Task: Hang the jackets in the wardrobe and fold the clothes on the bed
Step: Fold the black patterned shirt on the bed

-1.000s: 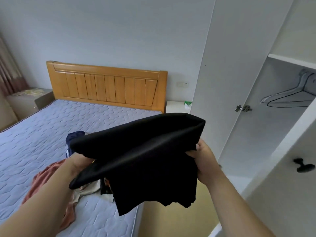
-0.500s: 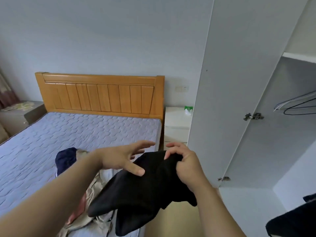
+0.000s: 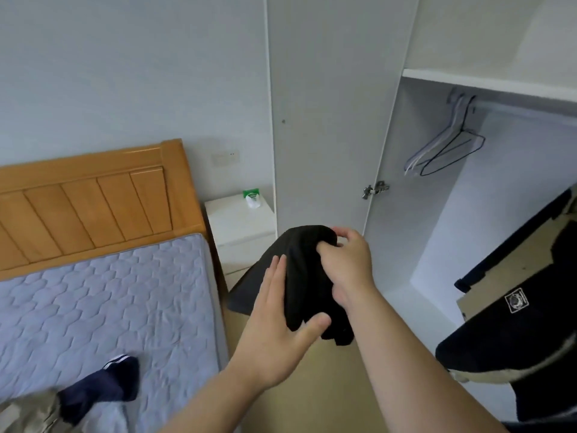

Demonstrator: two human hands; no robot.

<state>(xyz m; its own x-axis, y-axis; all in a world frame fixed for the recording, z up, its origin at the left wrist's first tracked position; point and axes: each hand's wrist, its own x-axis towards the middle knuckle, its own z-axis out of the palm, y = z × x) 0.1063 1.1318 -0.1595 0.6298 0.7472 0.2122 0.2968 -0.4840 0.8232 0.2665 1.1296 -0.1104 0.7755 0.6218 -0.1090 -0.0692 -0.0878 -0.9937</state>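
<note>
my left hand [image 3: 278,310] reaches forward from the lower left, palm flat against the near side of the black garment [image 3: 299,276], fingers straight and together, thumb spread out under its lower fold. it presses the cloth rather than closing on it. my right hand [image 3: 346,267] comes in from the lower right, wrist bent, fingers curled and pinching the top of the garment into a bunch.

the garment is plain black and matte, crumpled into a rounded lump at the top with loose folds hanging below my hands. i hold it in the air over the tan floor, between the bed [image 3: 103,304] and the open wardrobe [image 3: 437,245], in front of the white door.

on the bed, on the quilted lilac mattress at the lower left, lies a dark navy piece of clothing [image 3: 103,392] with white stripes, touching a beige one [image 3: 28,414] at the frame's edge. beside the wooden headboard [image 3: 93,207] stands a white nightstand [image 3: 240,226] with a small green and white item [image 3: 252,197] on top.

inside the wardrobe, bare hangers [image 3: 446,145], white and black, hang from the rail under the shelf. at the right edge a dark jacket [image 3: 515,332] with tan panels and a small patch hangs in the wardrobe opening.
</note>
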